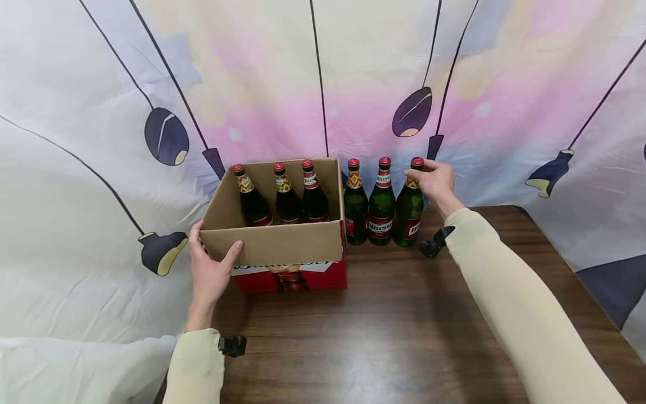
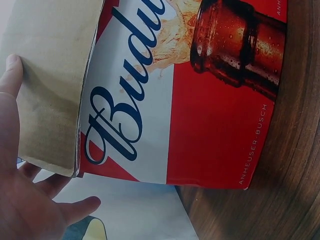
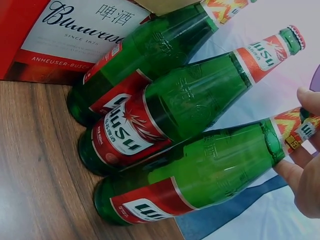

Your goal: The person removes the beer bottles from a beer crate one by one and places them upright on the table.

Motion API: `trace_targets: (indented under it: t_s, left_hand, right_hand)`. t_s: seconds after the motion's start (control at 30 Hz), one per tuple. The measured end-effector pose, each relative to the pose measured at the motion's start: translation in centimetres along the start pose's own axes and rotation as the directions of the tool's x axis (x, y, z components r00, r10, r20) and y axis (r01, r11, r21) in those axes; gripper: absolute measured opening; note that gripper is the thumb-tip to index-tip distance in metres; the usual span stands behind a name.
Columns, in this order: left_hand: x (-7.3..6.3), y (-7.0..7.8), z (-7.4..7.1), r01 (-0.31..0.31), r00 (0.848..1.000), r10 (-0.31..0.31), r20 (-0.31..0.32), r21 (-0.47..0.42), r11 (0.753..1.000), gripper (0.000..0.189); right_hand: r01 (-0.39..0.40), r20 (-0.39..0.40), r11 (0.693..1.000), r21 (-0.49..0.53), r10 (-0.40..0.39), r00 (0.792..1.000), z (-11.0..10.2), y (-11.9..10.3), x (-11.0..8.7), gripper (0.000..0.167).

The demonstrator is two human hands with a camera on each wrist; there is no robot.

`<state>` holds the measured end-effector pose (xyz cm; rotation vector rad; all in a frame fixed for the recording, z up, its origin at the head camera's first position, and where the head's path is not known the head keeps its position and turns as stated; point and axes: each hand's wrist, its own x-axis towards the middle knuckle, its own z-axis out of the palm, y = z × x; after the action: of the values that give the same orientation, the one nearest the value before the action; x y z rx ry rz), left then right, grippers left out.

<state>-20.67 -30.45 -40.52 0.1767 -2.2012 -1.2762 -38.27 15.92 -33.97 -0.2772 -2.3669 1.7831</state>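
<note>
An open cardboard beer box (image 1: pixel 290 278) stands on the table, its brown flaps up or folded outward. Inside it stand several beer bottles (image 1: pixel 256 205) with red caps, their lower parts hidden by the front wall. My left hand (image 1: pixel 209 275) grips the front left corner of the box, thumb on the outer flap (image 2: pixel 55 100). Right of the box, three green beer bottles stand upright in a row: a left one (image 1: pixel 355 205), a middle one (image 1: pixel 382 202) and a right one (image 1: pixel 407 210). My right hand (image 1: pixel 436 182) holds the right bottle by its neck, just under the cap.
A brown wood-grain table (image 1: pixel 363 325) carries the box and bottles. Directly behind them hangs a printed cloth (image 1: pixel 282 84) with dark lamp shapes, which also closes off the left and right sides. The three bottles stand close together, the left one next to the box wall.
</note>
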Motion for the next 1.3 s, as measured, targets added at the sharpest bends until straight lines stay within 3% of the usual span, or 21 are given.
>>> trace_targets:
  t_s: [0.73,0.87,0.93,1.03,1.13,1.3]
  left_hand:
    - [-0.4,0.4,-0.3,0.008,1.000,-0.008,0.027,0.004,1.000,0.094]
    - [-0.4,0.2,-0.3,0.003,1.000,-0.003,0.018,-0.004,1.000,0.094]
    - [-0.4,0.2,-0.4,-0.003,1.000,0.003,0.010,-0.006,1.000,0.094]
    - [-0.3,0.1,-0.6,-0.009,1.000,0.009,0.000,-0.009,1.000,0.093]
    - [-0.2,0.2,-0.7,-0.005,1.000,0.005,0.001,0.000,1.000,0.093]
    - [-0.2,0.2,-0.3,0.001,1.000,-0.002,0.025,0.014,1.000,0.094]
  right_hand:
    - [0.042,-0.014,0.998,0.037,-0.041,0.999,0.4,0.8,0.0,0.058]
    - [0.084,-0.024,0.990,0.110,-0.082,0.996,0.3,-0.9,-0.9,0.070]
    - [0.145,-0.055,0.973,0.178,-0.137,0.989,0.5,-2.3,-1.5,0.073]
    - [0.266,-0.114,0.921,0.285,-0.243,0.963,1.6,-4.9,-2.5,0.063]
    - [0.343,-0.113,0.884,0.316,-0.324,0.939,3.1,-6.9,-3.4,0.050]
    - [0.305,-0.009,0.898,0.317,-0.319,0.948,5.9,-7.9,-4.3,0.042]
